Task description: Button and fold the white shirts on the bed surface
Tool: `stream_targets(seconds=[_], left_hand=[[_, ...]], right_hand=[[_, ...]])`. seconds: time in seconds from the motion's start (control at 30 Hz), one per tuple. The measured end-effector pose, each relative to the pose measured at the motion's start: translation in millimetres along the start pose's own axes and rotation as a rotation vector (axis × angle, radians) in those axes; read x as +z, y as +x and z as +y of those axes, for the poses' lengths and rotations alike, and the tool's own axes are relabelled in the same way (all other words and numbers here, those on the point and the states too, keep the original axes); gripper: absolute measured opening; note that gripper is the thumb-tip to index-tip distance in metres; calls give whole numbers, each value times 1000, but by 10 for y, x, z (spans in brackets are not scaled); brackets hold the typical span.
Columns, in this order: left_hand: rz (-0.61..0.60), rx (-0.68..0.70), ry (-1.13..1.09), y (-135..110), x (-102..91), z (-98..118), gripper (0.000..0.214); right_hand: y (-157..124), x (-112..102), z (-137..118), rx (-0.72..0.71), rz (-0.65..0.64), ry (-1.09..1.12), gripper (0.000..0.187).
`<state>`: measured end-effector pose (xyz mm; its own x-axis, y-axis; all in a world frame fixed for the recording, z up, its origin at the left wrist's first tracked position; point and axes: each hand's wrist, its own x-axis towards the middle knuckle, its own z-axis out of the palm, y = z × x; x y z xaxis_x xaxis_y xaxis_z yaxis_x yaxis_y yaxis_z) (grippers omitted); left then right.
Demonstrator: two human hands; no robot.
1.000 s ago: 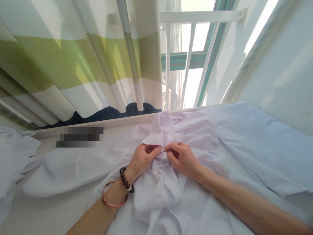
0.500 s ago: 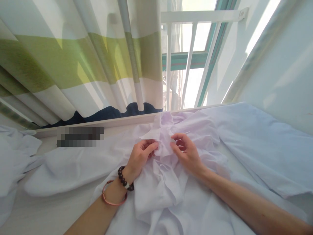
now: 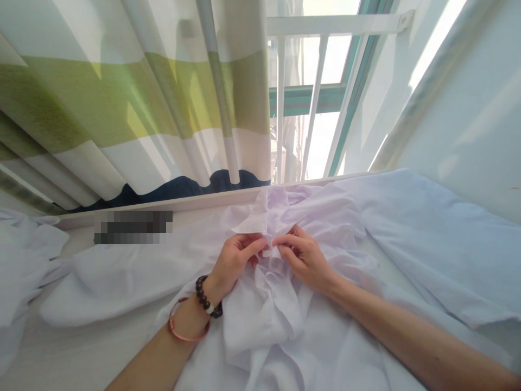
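Head view — left hand [image 3: 236,259] and right hand [image 3: 308,262], close together, both pinch the white garment [image 3: 260,331].

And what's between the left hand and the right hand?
The head view shows folds of white cloth between the left hand and right hand.

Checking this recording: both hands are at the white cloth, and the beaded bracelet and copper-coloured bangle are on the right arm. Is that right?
Not quite: the head view shows the beaded bracelet and copper-coloured bangle on the left arm, not the right. Both hands, left and right, are indeed at the white cloth.
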<state>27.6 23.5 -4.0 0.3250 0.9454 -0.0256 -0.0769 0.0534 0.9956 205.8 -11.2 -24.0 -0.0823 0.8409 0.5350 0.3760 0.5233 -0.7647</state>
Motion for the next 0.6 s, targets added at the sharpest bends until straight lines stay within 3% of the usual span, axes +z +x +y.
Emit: stream_targets(seconds=[0.1,0.3,0.6], left_hand=[[7,-15,22,-5,10,8,22],[16,-56,55,1,30,12,27],[-23,-48,181,-17,47,38,25]], right_hand=[[7,-4,4,37,24,10,18],[-7,2,-10,-9,191,5,10],[-30,-2,-50,-157,96,41,16]])
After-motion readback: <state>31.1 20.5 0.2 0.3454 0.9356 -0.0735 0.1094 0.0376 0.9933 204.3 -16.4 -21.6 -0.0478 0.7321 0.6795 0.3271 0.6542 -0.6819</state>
